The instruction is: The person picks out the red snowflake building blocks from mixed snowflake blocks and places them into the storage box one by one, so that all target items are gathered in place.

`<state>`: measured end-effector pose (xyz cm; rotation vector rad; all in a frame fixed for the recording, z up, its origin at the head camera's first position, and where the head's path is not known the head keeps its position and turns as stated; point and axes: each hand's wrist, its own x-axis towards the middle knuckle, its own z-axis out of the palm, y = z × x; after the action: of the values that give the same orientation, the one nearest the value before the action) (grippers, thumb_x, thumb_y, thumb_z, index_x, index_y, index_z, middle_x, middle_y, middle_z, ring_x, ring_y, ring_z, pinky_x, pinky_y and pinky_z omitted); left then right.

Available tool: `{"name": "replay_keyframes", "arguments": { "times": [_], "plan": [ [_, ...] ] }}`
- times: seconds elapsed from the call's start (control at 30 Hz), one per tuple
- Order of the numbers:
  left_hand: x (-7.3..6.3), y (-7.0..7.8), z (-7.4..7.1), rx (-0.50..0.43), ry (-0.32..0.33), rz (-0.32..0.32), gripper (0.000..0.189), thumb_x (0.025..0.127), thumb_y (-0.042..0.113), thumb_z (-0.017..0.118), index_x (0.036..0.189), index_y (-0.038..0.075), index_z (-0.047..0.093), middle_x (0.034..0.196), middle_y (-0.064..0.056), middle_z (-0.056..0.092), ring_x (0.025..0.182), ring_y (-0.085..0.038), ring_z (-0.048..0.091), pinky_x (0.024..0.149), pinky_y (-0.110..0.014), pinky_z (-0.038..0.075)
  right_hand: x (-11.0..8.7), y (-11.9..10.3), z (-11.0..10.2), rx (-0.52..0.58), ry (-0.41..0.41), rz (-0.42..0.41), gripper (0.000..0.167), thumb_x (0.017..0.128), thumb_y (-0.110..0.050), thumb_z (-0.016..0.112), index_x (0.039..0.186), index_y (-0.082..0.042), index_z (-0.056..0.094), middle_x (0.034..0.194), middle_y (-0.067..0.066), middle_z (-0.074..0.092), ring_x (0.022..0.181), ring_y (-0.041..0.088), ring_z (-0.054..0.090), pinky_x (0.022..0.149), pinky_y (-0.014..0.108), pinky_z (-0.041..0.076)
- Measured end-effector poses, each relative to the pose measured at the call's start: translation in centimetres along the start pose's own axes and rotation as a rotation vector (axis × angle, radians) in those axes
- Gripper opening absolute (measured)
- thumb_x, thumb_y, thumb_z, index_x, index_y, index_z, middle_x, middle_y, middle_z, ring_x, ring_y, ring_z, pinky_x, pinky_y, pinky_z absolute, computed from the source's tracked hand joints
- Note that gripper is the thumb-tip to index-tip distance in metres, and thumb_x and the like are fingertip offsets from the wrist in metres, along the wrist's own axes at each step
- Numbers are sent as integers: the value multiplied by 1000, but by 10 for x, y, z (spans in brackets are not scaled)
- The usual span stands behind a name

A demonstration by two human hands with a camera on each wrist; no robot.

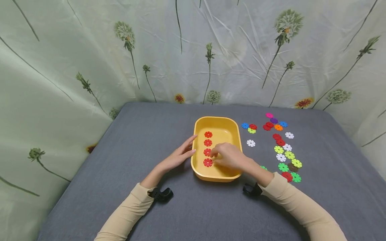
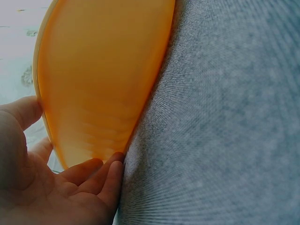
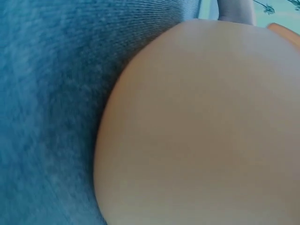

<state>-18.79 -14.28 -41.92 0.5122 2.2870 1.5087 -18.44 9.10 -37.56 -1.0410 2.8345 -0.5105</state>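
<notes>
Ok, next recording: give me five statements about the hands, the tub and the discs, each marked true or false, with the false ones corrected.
1. Four red discs form a line inside the yellow tub. True.
2. The right hand is left of the red discs. False: it is to their right, over the tub's inside.
3. The left hand touches the tub's left side. True.
4. Every disc is in the tub. False: scattered discs lie on the grey cloth to its right.
5. The white disc nearest the tub touches no other disc. True.
</notes>
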Motion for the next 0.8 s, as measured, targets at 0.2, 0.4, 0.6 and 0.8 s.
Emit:
{"name": "replay_keyframes", "arguments": {
  "times": [0.2, 0.4, 0.6, 0.8],
  "plan": [
    [-1, 1, 0, 1, 8, -10, 59, 97, 30, 47, 148, 39, 17, 155, -8, 26, 143, -28, 27, 114, -53, 24, -10, 4, -8, 24, 65, 31, 13, 77, -11, 71, 90, -13, 73, 85, -2, 70, 80, 14, 61, 73, 29, 50],
    [-1, 2, 0, -8, 10, -14, 58, 98, 29, 46, 147, 40, 18, 156, -5, 24, 144, -28, 26, 115, -54, 22, -20, 11, -14, 83, 152, 44, 14, 77, -10, 73, 91, -9, 72, 82, 0, 69, 75, 15, 59, 70, 27, 49],
    [-1, 1, 1, -14, 6, -2, 57, 98, 28, 46, 147, 38, 19, 155, -7, 26, 143, -28, 27, 115, -53, 22, -28, 14, -20, 155, 224, 50, 15, 79, -8, 72, 93, -6, 71, 82, 3, 69, 64, 10, 49, 58, 19, 43],
    [-1, 0, 1, -13, 2, 18, 57, 98, 28, 46, 148, 34, 19, 154, -9, 28, 142, -29, 29, 115, -53, 23, -36, 18, -23, 191, 304, 58, 15, 79, -6, 72, 94, -5, 71, 83, 4, 70, 61, 8, 45, 54, 18, 41]
  ]
}}
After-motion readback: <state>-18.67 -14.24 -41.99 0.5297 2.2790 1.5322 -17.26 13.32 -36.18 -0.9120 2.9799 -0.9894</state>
